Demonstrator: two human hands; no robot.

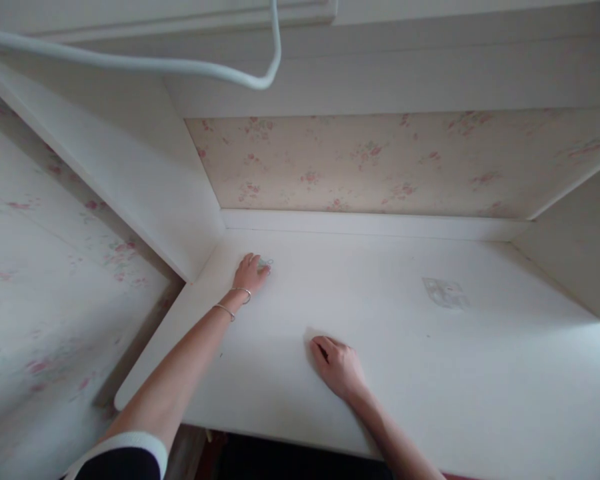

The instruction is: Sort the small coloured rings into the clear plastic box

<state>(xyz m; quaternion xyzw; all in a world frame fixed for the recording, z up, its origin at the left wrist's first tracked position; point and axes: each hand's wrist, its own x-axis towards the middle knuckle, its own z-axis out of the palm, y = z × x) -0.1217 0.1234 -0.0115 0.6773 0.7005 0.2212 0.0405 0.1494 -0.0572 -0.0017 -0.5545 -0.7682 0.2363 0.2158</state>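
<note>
My left hand (pixel 250 272), with two thin bracelets at the wrist, reaches to the far left part of the white desk top (pixel 360 280). Its thumb and fingers are bent around a small pale green thing with thin loops (pixel 266 263), which lies on the surface. The hand covers part of it, and I cannot make out its kind. Nearer the front edge, my right hand (pixel 339 367) rests on the desk in a loose fist. Nothing shows in it. A flat, see-through plastic packet (pixel 445 293) lies further right, apart from both hands.
White side panels (pixel 130 133) stand left and right of the desk top, with a low ledge (pixel 370 225) along the back. Overhead are a white shelf (pixel 380 80) and a hanging white cable (pixel 180 65). Flowered wallpaper (pixel 330 160) covers the wall behind.
</note>
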